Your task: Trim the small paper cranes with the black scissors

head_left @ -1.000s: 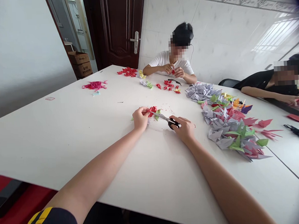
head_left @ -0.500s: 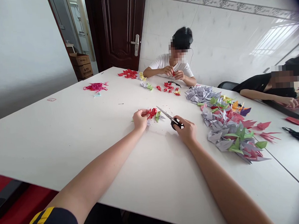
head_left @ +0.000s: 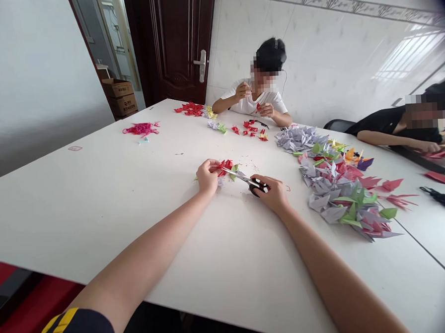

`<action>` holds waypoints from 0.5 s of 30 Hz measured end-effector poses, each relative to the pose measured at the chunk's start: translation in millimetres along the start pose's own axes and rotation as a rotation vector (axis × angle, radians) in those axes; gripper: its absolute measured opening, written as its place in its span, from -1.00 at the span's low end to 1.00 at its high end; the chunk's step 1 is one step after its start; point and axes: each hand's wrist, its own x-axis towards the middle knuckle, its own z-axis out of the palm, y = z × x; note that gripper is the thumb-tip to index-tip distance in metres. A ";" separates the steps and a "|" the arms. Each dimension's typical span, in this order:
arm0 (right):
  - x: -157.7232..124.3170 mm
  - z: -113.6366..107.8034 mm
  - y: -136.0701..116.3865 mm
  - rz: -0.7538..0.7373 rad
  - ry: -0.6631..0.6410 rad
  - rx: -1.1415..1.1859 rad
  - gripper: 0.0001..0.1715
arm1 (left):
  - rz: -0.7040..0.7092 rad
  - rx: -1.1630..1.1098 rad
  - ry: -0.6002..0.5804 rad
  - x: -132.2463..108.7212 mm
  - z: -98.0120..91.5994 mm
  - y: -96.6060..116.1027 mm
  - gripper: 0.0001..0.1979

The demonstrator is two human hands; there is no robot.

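My left hand (head_left: 208, 176) pinches a small bunch of red folded paper cranes (head_left: 225, 166), with green and lilac paper pieces just beneath it. My right hand (head_left: 274, 193) grips black-handled scissors (head_left: 245, 179), and their steel blades reach left to the red paper. Tiny paper scraps lie on the white table (head_left: 116, 202) around both hands. To the right of my right hand lies a large heap of lilac, red and green folded paper cranes (head_left: 339, 185), not touching it.
Across the table, a seated person (head_left: 254, 93) handles a small red piece. Small red cranes (head_left: 248, 130), a pink strung bunch (head_left: 141, 129) and a red cluster (head_left: 189, 108) lie there. Another person (head_left: 395, 127) works at the right, near a black cord-like tangle (head_left: 444, 200).
The scissors have swung back left, their blades returning to the red paper after being farther right half a second ago. My right hand moved left with them. The seated person's hand rose.
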 end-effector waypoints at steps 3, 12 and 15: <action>0.0 0.3 -0.4 0.007 -0.011 0.004 -0.61 | 0.005 0.015 -0.014 -1.1 0.1 1.5 -0.79; -0.4 3.4 -1.6 -0.008 -0.024 -0.042 -0.60 | -0.003 -0.013 -0.111 -6.4 1.4 8.8 -0.66; -0.8 4.5 -3.3 -0.021 -0.021 -0.068 -0.61 | -0.005 -0.007 -0.120 -7.2 1.8 8.5 -0.62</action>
